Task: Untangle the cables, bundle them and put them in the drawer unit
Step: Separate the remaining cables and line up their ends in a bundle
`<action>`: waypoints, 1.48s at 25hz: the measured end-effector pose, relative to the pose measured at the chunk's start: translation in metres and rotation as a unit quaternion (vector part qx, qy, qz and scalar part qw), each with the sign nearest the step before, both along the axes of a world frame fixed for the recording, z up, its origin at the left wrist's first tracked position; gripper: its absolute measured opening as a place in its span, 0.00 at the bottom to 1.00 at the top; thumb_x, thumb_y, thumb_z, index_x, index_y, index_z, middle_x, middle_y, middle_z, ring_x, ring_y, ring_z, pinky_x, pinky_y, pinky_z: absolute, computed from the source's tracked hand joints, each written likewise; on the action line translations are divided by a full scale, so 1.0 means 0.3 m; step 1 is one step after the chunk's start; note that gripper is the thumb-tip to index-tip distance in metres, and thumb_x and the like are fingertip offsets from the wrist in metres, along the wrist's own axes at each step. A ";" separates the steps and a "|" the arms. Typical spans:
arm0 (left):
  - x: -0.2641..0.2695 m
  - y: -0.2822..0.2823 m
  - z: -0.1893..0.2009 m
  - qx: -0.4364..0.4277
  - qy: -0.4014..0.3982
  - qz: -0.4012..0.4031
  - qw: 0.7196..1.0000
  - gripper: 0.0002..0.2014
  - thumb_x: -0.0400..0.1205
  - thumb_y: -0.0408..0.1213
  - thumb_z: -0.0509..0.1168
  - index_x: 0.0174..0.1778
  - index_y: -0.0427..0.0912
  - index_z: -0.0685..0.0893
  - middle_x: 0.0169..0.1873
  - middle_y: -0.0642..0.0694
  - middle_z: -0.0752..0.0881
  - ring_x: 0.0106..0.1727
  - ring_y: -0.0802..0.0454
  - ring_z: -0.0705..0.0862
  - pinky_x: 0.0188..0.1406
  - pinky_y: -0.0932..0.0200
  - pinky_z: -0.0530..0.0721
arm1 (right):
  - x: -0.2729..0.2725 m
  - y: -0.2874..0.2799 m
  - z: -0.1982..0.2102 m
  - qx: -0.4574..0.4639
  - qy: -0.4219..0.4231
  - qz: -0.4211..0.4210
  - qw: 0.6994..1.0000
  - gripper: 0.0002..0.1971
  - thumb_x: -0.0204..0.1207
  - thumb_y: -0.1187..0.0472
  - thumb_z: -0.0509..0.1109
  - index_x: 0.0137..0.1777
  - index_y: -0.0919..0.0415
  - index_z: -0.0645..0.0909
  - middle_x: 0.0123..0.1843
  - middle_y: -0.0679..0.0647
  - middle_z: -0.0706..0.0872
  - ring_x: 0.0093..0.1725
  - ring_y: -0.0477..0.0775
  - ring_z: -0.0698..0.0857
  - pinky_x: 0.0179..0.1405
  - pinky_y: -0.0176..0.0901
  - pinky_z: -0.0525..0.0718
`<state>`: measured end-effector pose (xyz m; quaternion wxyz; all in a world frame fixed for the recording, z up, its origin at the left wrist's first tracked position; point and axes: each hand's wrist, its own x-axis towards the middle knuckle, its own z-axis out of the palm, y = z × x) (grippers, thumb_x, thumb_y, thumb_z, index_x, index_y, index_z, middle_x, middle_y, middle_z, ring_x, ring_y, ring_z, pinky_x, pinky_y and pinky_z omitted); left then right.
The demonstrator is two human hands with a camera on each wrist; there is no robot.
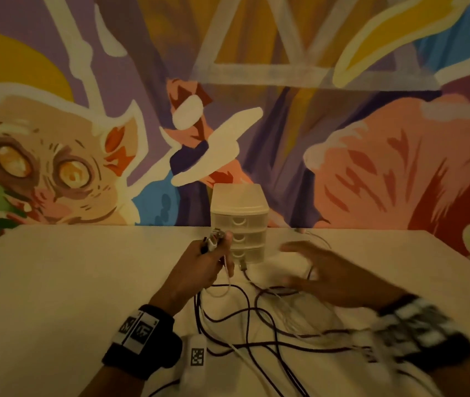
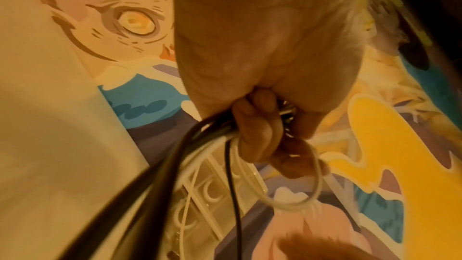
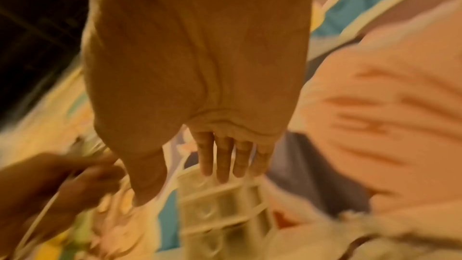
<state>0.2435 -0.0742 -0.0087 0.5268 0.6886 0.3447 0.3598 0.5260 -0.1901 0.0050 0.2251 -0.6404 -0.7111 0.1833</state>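
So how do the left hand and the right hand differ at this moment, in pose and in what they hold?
The left hand is curled round a bunch of cable ends, held upright; the right hand holds nothing, its fingers straight. The left hand shows sharply in the head view, the right hand is blurred. The left hand is in front of the drawer unit, the right hand to its right. Both wear wrist bands above the tangled cables.

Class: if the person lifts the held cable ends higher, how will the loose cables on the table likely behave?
Probably floppy: the cables lie in slack, crossing loops. They would likely drag up together, since dark and white strands overlap. The left hand grips several cable ends, so slipping seems unlikely.
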 end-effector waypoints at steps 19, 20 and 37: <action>-0.050 -0.058 0.124 0.043 0.108 -0.137 0.984 0.27 0.93 0.57 0.60 0.48 0.37 0.92 0.25 0.43 0.81 0.25 0.53 0.68 0.25 0.59 0.65 | -0.243 0.167 -0.017 0.126 0.122 0.098 0.980 0.07 0.92 0.59 0.67 0.57 0.55 0.87 0.55 0.48 0.92 0.59 0.48 0.90 0.70 0.47 0.84; -0.064 -0.045 0.122 0.029 0.101 -0.107 0.989 0.27 0.93 0.56 0.60 0.50 0.36 0.92 0.28 0.44 0.86 0.24 0.54 0.66 0.25 0.59 0.64 | -0.204 0.149 -0.006 0.120 0.136 0.072 0.981 0.09 0.92 0.58 0.66 0.53 0.51 0.87 0.54 0.51 0.94 0.55 0.52 0.92 0.66 0.52 0.87; 0.012 -0.083 0.232 -0.072 -0.256 0.108 0.958 0.23 0.88 0.60 0.68 0.31 0.56 0.70 0.24 0.55 0.64 0.22 0.59 0.58 0.21 0.61 0.56 | 0.026 -0.245 0.207 -0.153 -0.076 0.019 0.985 0.45 0.72 0.18 0.67 0.88 0.28 0.62 0.87 0.25 0.64 0.85 0.36 0.68 0.86 0.43 0.69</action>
